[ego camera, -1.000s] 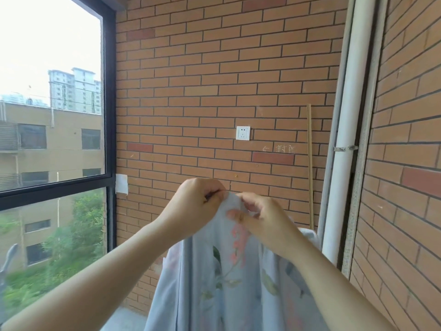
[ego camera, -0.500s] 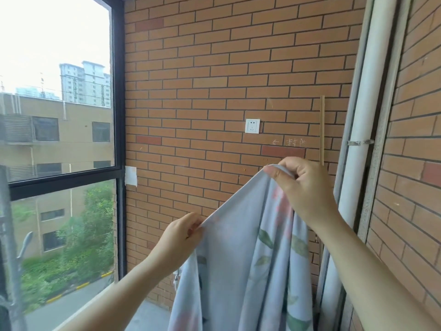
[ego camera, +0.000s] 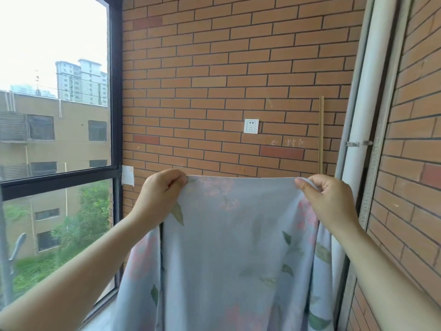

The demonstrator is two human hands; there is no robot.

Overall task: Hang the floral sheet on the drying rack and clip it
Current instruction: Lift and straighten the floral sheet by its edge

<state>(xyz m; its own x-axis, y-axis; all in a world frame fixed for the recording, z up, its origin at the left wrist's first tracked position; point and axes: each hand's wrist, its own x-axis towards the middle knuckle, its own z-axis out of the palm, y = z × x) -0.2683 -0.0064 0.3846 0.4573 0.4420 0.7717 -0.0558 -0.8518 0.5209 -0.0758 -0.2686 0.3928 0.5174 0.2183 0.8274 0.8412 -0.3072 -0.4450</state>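
Note:
The floral sheet (ego camera: 229,247) is pale blue-grey with pink blossoms and green leaves. It hangs in front of me, its top edge stretched taut and level between my hands. My left hand (ego camera: 160,194) pinches the left end of that edge. My right hand (ego camera: 327,199) grips the right end, fingers curled round the cloth. The rest of the sheet falls in folds below the frame. No drying rack or clip is in view.
A brick wall (ego camera: 238,68) with a white socket (ego camera: 251,126) faces me. A large black-framed window (ego camera: 114,139) is on the left. On the right stand a white pipe (ego camera: 358,130), a thin wooden stick (ego camera: 321,134) and another brick wall.
My hands have moved apart along the sheet's edge, from bunched together to wide. The left hand rose level with the right, and the top edge is now pulled straight.

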